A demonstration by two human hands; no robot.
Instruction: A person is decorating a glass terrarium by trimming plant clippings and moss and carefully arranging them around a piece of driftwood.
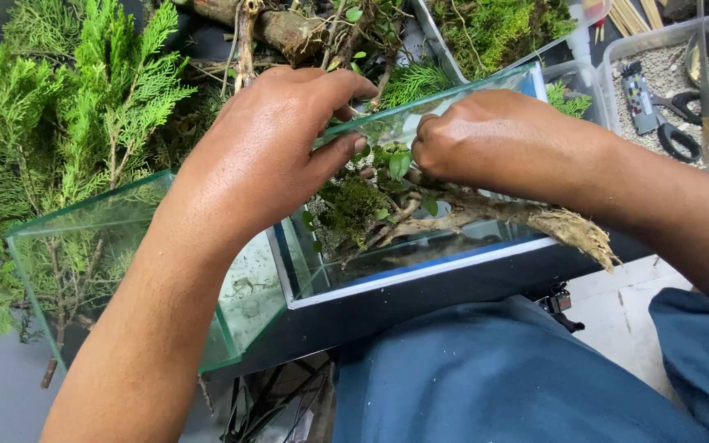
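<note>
A clear glass tank (420, 111) lies tilted on my lap. Inside it rests a piece of driftwood (486, 215) with moss (350, 205) and small green leaves (400, 162) on it. Its frayed root end (584, 234) sticks out to the right. My left hand (276, 139) reaches over the tank's rim, thumb and fingers pinched around the small plant by the moss. My right hand (494, 139) is curled closed over the branch, fingertips pressing at the leaves next to the left thumb.
Cut conifer sprigs (75, 107) lie at the left, behind a loose glass panel (84, 221). A thick branch (281, 29) lies at the back. At the right stands a clear tray (674, 41) of pale gravel holding black scissors (674, 123) and long tweezers (707, 74).
</note>
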